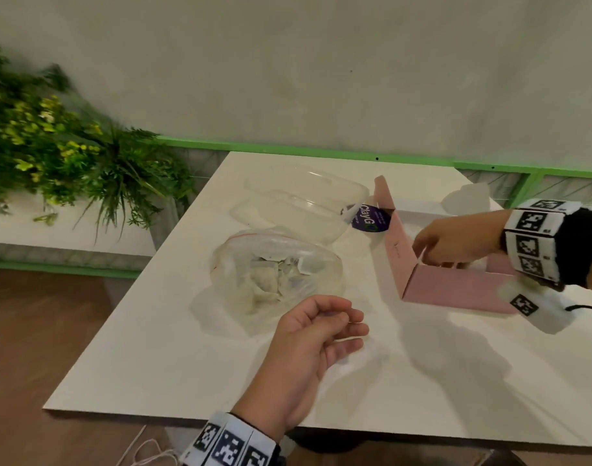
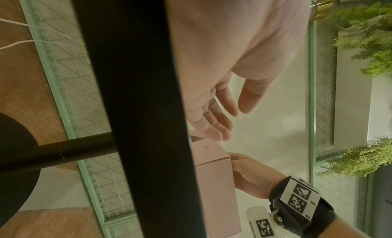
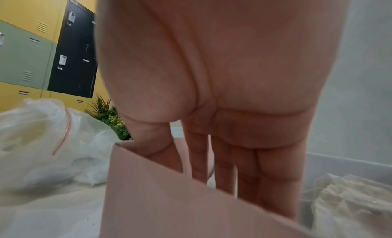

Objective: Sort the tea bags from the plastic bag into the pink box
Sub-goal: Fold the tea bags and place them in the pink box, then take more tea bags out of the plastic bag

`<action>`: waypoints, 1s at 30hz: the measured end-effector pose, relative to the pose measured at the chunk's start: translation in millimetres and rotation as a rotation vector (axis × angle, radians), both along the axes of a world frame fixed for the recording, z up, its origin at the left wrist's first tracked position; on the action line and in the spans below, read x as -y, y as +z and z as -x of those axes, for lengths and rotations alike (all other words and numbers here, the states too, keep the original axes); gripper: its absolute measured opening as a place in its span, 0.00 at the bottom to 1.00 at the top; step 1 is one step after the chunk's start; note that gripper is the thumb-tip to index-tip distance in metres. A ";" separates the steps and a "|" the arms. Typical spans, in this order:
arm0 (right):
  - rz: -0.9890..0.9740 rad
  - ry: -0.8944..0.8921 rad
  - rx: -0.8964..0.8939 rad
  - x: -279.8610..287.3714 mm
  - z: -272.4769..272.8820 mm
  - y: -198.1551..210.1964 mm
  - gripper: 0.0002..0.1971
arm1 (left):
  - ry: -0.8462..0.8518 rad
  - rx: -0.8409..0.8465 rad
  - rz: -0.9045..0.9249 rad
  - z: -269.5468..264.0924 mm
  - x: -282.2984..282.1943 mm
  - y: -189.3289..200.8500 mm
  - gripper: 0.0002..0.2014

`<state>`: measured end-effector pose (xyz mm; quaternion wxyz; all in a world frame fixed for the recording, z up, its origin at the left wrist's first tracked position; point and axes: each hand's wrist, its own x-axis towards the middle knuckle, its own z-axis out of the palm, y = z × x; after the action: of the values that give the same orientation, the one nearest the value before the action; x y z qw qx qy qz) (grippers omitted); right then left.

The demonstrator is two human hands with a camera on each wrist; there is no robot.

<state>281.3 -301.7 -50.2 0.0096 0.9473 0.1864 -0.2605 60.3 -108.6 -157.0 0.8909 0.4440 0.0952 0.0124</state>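
A clear zip plastic bag (image 1: 254, 260) lies open in the middle of the white table (image 1: 153, 348), with pale tea bags (image 1: 281, 269) heaped inside. The open pink box (image 1: 456, 287) stands to its right, flap raised. My right hand (image 1: 435, 260) reaches down into the box with straight fingers (image 3: 224, 166). The box wall (image 3: 169, 199) hides the fingertips, and no tea bag shows in them. My left hand (image 1: 351, 326) hovers just in front of the plastic bag, palm up, fingers loosely curled and holding nothing. The left wrist view shows its relaxed fingers (image 2: 220, 124) above the pink box (image 2: 214, 183).
A clear plastic container (image 1: 304, 203) with its lid open sits behind the bag, beside a purple-labelled item (image 1: 368, 218). Something white and crumpled (image 1: 466, 200) lies at the back right. Leafy plants (image 1: 69, 153) stand off the table's left. The table's front edge (image 1: 187, 415) is near my left wrist.
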 end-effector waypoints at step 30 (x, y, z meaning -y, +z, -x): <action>-0.119 0.511 0.250 -185.7 119.1 -56.4 0.19 | 0.713 -0.011 -0.939 28.6 -68.1 -14.0 0.13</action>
<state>162.1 -115.9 -106.6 0.0424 0.8933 0.4313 -0.1195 31.7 -40.5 -171.0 0.5394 0.7314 0.2274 0.3499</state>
